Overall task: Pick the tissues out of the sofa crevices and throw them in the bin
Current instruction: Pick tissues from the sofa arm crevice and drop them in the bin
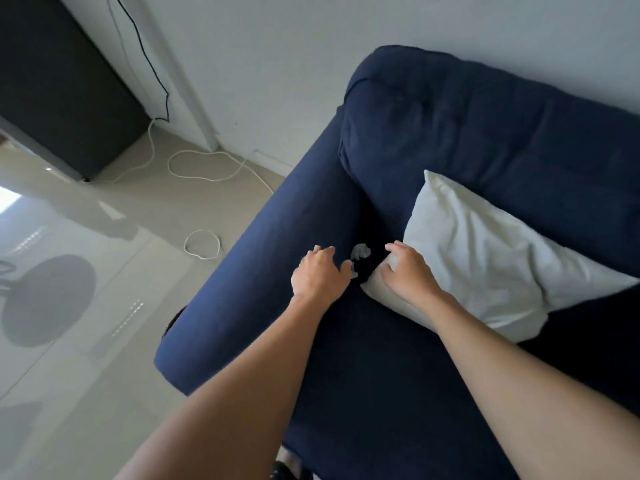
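Note:
A crumpled white tissue (360,252) sits in the crevice between the armrest and the seat of the dark blue sofa (467,133). My left hand (320,275) rests flat on the armrest just left of the tissue, fingers spread, thumb close to a second white scrap at the crevice. My right hand (408,271) grips the corner of a white pillow (485,258) just right of the tissue. No bin is in view.
White cable (204,168) loops over the glossy tiled floor left of the sofa. A dark cabinet (62,88) stands at the far left against the wall. The pillow covers much of the seat.

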Tool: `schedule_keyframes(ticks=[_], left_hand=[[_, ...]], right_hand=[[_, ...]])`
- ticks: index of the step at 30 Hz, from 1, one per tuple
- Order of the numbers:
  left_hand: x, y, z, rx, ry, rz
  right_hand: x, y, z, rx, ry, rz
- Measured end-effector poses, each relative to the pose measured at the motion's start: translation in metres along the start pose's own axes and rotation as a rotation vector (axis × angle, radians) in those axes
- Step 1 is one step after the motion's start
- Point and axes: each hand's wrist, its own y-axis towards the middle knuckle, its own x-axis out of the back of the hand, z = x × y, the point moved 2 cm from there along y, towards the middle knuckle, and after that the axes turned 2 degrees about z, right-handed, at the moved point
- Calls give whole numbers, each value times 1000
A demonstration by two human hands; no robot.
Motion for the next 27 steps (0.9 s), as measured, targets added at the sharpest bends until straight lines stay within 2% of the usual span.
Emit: schedule_keyframes(ticks=[10,14,20,27], left_hand=[[-74,19,0,23,1,138],[-104,31,7,36,-92,189],[-148,46,19,105,-182,186],[-184,84,30,136,-353,182]], right_hand=[[-34,21,-45,-7,140,35],[-43,44,-52,-7,165,23],[-59,81,-61,15,109,12],[-85,136,-66,-8,175,61]])
